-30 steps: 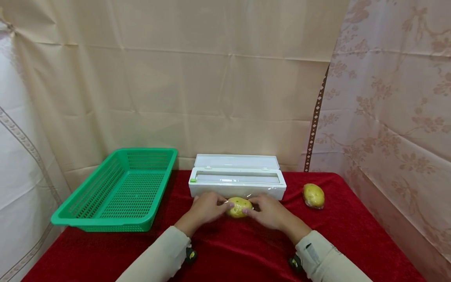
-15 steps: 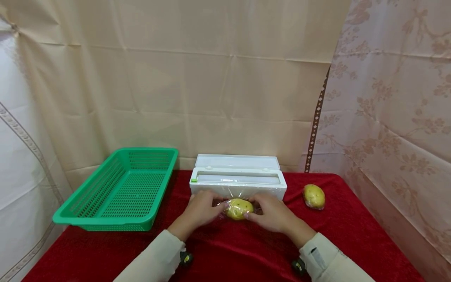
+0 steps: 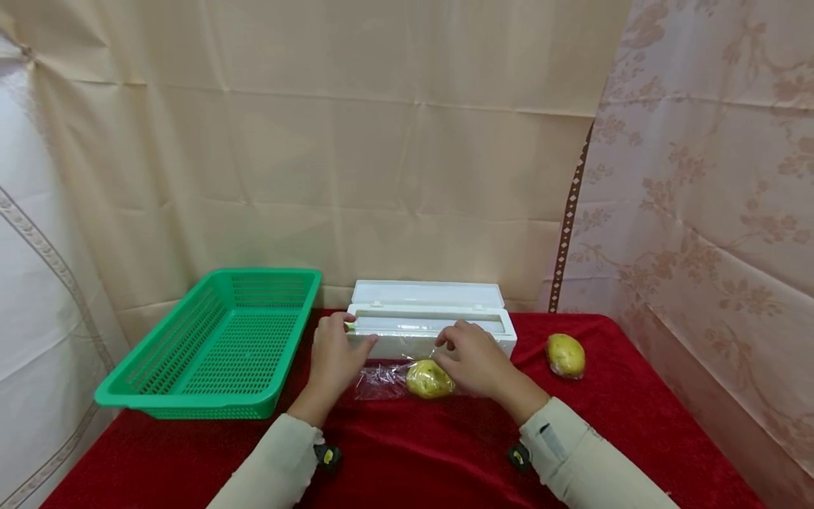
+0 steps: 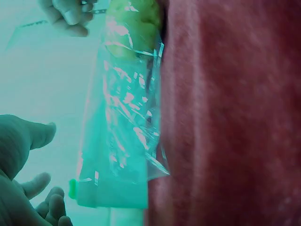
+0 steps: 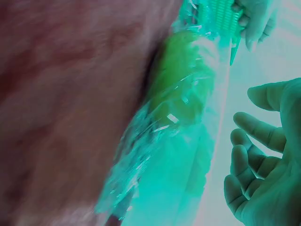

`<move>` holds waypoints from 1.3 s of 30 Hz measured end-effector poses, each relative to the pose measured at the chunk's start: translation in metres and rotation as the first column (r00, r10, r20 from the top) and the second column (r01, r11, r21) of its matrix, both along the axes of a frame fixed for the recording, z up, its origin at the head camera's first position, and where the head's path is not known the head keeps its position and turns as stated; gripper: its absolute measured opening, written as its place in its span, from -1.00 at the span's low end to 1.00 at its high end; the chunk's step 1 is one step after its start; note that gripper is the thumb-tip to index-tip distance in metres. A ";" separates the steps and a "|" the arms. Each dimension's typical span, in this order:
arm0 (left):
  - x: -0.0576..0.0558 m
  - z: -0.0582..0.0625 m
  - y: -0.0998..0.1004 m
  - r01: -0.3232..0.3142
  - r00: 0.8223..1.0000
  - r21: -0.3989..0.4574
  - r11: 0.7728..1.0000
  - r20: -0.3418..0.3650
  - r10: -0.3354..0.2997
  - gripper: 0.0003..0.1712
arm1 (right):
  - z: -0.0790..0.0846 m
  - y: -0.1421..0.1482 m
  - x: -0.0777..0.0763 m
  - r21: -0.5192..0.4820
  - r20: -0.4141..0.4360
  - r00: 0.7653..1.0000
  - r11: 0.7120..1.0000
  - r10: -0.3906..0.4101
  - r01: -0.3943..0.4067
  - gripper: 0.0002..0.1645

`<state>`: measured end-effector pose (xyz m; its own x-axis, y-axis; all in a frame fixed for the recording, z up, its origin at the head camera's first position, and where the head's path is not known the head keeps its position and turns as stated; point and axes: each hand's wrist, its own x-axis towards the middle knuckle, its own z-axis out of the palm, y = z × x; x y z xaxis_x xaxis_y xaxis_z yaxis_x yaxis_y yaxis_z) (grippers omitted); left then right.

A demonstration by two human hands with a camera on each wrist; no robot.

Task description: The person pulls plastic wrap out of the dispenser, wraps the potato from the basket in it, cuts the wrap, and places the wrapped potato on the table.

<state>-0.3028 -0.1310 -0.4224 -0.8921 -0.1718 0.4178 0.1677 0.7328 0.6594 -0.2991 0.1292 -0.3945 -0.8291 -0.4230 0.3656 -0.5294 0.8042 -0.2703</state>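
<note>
A potato (image 3: 429, 379) lies under clear cling film (image 3: 380, 382) on the red cloth, in front of the white cling film dispenser (image 3: 439, 346). The film spreads left of the potato and runs up to the box. My left hand (image 3: 332, 357) hovers by the dispenser's left end, close to its green slider (image 4: 72, 189); the left wrist view shows its fingers loosely bent and apart from the slider. Above and right of the potato is my right hand (image 3: 475, 360), its fingers relaxed and holding nothing in the right wrist view (image 5: 268, 160).
The dispenser's lid (image 3: 426, 292) stands raised at the back. A green plastic basket (image 3: 191, 401) sits at the left. Another film-wrapped potato (image 3: 565, 355) lies at the right. A beige curtain (image 3: 381, 155) hangs behind the table.
Both hands have let go of the film around the potato. The left hand moved up and left to the dispenser's end; the right rose toward its front. Film now lies spread left of the potato.
</note>
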 end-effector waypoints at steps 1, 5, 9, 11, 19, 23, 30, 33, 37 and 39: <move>-0.002 -0.002 -0.001 -0.011 1.000 0.017 1.000 0.006 0.010 -0.28 | 0.001 -0.004 -0.002 -0.002 -0.008 1.000 1.000 -0.002 0.002 -0.80; -0.008 -0.011 -0.008 -0.007 0.999 0.064 0.998 0.051 0.004 -0.15 | 0.009 -0.019 -0.011 0.000 -0.020 1.000 1.000 0.006 -0.006 -0.85; -0.016 -0.020 -0.017 0.050 0.994 0.116 0.992 0.089 -0.060 -0.19 | 0.017 -0.036 -0.020 -0.004 0.020 1.000 1.000 0.016 -0.016 -0.86; -0.019 -0.023 -0.021 0.073 0.991 0.155 0.985 0.102 -0.090 -0.25 | 0.019 -0.045 -0.025 -0.008 0.045 0.999 1.000 0.029 -0.029 -0.85; -0.022 -0.029 -0.028 0.076 0.979 0.249 0.966 0.164 -0.120 -0.29 | 0.019 -0.081 -0.044 -0.020 0.104 0.991 0.997 0.083 -0.081 -0.88; -0.021 -0.029 -0.031 0.087 0.977 0.265 0.960 0.166 -0.134 -0.29 | 0.017 -0.099 -0.051 -0.077 0.148 0.982 0.992 0.115 -0.104 -0.86; -0.021 -0.030 -0.035 0.080 0.981 0.255 0.964 0.149 -0.121 -0.32 | 0.013 -0.125 -0.055 -0.165 0.208 0.974 0.985 0.083 -0.049 -0.74; -0.021 -0.031 -0.037 0.081 0.982 0.253 0.964 0.148 -0.121 -0.32 | 0.010 -0.137 -0.055 -0.160 0.204 0.979 0.987 0.019 0.014 -0.73; -0.023 -0.032 -0.037 0.090 0.982 0.271 0.959 0.136 -0.130 -0.36 | 0.007 -0.148 -0.056 -0.121 0.157 0.986 0.990 -0.054 0.073 -0.73; -0.024 -0.032 -0.036 0.098 0.982 0.277 0.956 0.127 -0.138 -0.36 | 0.006 -0.150 -0.056 -0.105 0.125 0.989 0.990 -0.081 0.094 -0.75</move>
